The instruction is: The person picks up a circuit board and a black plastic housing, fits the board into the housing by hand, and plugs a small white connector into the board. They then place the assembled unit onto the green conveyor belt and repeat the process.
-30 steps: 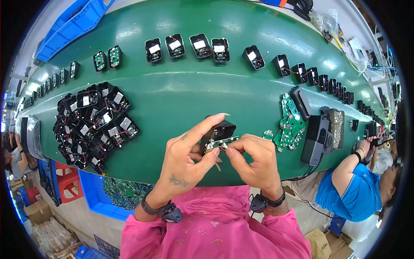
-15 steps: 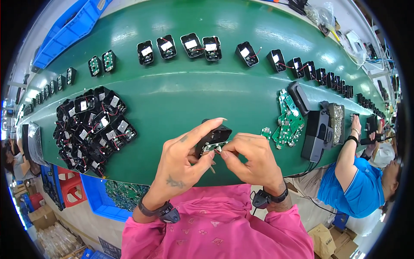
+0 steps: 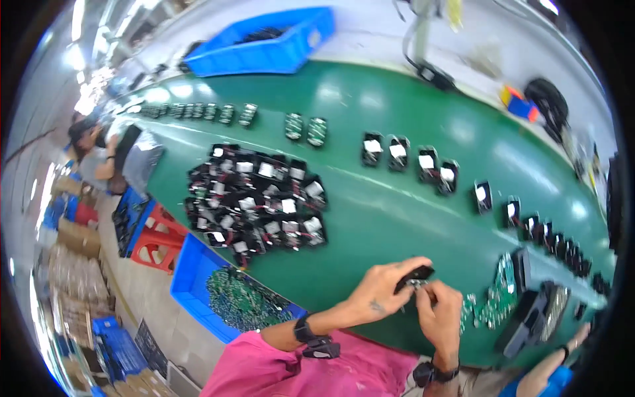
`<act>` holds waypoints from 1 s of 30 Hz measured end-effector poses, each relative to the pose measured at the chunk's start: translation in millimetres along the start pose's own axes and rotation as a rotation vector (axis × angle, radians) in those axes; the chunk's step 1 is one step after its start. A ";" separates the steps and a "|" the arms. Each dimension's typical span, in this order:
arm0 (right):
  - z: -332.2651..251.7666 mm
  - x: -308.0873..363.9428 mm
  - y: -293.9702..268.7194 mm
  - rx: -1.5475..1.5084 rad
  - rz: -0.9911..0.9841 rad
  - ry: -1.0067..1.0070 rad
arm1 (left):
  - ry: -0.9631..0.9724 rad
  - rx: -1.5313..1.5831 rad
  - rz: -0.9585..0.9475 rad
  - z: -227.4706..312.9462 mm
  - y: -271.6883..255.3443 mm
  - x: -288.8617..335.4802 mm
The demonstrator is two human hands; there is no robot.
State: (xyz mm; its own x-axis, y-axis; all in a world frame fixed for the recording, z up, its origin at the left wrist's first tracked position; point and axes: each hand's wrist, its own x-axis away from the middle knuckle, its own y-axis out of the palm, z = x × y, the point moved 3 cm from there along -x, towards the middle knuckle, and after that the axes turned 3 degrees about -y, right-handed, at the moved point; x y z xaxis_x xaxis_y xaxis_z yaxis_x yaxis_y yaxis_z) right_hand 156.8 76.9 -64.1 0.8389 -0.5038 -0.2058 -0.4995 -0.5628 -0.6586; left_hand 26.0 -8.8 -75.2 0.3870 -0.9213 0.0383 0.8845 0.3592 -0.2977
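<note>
My left hand (image 3: 378, 291) is closed round a small black plastic housing (image 3: 418, 272), held above the front part of the green bench. My right hand (image 3: 439, 309) meets it from the right, thumb and fingers pinched at a pale spot on its near side. What sits in that pinch is too small and blurred to name. To the left lies a heap of black housings (image 3: 264, 171) with white labels and red wires. Loose green circuit boards (image 3: 501, 291) lie just right of my right hand.
Along the back of the green bench (image 3: 370, 218) runs a row of black housings (image 3: 483, 196), some at the left end with green boards (image 3: 317, 132). A blue bin (image 3: 251, 56) stands behind. Below the front edge is a blue crate (image 3: 188, 278) of boards, beside a red stool (image 3: 159, 241).
The view has swung left and tilted, so the bench and both hands appear farther right. Both hands stay together at the housing, which is still in the left one.
</note>
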 end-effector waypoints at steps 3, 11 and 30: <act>4.8 1.8 -1.0 -0.158 0.161 0.365 | -0.244 0.519 -0.055 1.2 -11.2 -2.3; 13.4 -19.4 -6.8 -0.747 0.262 0.424 | -0.102 0.473 -0.143 16.5 -27.7 -20.0; -27.0 -76.4 -26.3 -0.271 -0.013 0.312 | 0.182 0.219 0.242 6.3 -44.2 -49.4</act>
State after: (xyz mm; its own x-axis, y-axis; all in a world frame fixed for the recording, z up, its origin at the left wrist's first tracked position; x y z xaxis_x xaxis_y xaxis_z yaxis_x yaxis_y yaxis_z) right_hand 100.1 112.5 -11.6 0.7608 -0.6464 0.0582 -0.5630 -0.7020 -0.4362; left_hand -30.5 21.7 -57.9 0.5567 -0.8099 -0.1846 0.8154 0.5753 -0.0651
